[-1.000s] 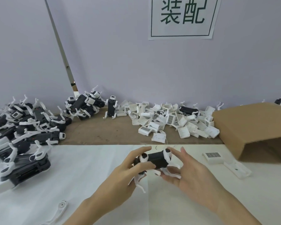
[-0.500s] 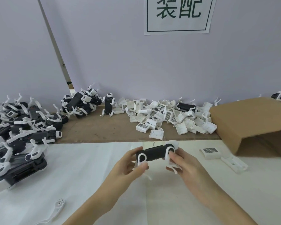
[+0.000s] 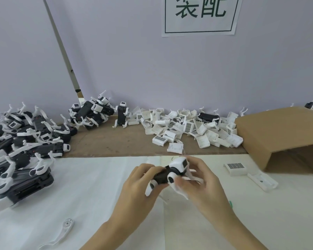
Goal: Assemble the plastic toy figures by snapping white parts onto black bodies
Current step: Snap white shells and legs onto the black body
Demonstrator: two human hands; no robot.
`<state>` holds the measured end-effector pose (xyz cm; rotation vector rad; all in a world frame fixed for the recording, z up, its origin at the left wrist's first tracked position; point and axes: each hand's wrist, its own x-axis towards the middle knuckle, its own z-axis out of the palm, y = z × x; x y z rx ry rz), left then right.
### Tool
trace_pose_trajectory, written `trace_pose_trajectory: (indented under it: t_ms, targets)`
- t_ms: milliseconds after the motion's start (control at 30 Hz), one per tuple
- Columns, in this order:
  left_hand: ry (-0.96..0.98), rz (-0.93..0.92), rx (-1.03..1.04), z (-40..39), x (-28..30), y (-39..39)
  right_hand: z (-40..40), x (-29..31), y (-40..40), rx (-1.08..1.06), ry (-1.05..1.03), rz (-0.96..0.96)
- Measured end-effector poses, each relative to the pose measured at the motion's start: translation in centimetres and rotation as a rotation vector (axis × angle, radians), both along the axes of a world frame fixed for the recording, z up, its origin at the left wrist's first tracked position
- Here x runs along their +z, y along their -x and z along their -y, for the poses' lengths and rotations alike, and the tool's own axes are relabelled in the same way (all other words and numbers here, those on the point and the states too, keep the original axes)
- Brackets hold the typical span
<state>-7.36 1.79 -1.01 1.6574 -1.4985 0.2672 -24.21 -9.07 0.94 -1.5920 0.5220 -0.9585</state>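
A black toy body with white legs and a white head piece (image 3: 167, 175) is held above the white table sheet, between both hands. My left hand (image 3: 141, 184) grips its rear end, fingers curled over the black body. My right hand (image 3: 201, 181) holds the front end, fingers around the white head piece and the front legs. A pile of loose white parts (image 3: 190, 129) lies at the back centre. Assembled figures (image 3: 25, 139) are heaped at the left, and several more (image 3: 92, 112) stand by the wall.
An open cardboard box (image 3: 278, 134) lies on its side at the right. Two loose white parts (image 3: 235, 167) (image 3: 262, 180) rest in front of it. A single white leg (image 3: 61, 231) lies near the front left. A brown board (image 3: 119, 141) covers the back of the table.
The figure has turned in my hands so the white head piece now faces up at its right end. My right hand has shifted onto that head piece. The camera dipped slightly.
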Motion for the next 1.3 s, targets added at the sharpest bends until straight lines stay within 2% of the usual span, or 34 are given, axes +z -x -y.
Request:
trace_pose_trajectory:
  t_ms: [100, 133, 200, 267, 400, 633, 767, 867, 967, 1167, 1300]
  targets:
    - [-0.013, -0.294, -0.070, 0.0, 0.1, -0.1, 1.1, 0.2, 0.5, 0.180, -0.209, 0.066]
    - [-0.036, -0.386, -0.102, -0.1, 0.3, -0.2, 1.6, 0.1, 0.9, 0.198, -0.165, 0.010]
    - [-0.068, -0.489, -0.150, -0.2, 0.5, 0.0, 1.9, -0.3, 1.4, 0.190, 0.084, -0.198]
    - [-0.083, -0.516, -0.201, -0.3, 0.6, 0.4, 1.8, -0.9, 1.2, 0.162, 0.230, -0.327]
    - [-0.107, -0.425, -0.265, -0.7, 0.7, 1.4, 1.4, -1.5, 0.5, 0.088, 0.141, -0.257]
    - [-0.213, -0.317, -0.351, -1.1, 1.0, 2.0, 2.1, -1.8, 0.9, 0.016, 0.200, -0.261]
    - [-0.188, -0.423, -0.376, -1.5, 1.3, 2.4, 1.9, -1.8, 0.9, -0.064, 0.281, -0.257]
    - [-0.115, -0.667, -0.322, -1.3, 1.6, 2.4, 1.8, -1.8, 0.9, -0.154, 0.466, -0.238]
    - [-0.074, -0.813, -0.318, -0.9, 1.3, 1.8, 1.6, -1.8, 1.0, -0.169, 0.521, -0.244]
    - [-0.019, -0.860, -0.243, -0.6, 1.2, 0.9, 1.6, -1.9, 0.8, -0.206, 0.519, -0.239]
    - [-0.115, -0.811, -0.183, -0.7, 1.7, 0.5, 1.7, -2.1, 0.8, -0.247, 0.592, -0.273]
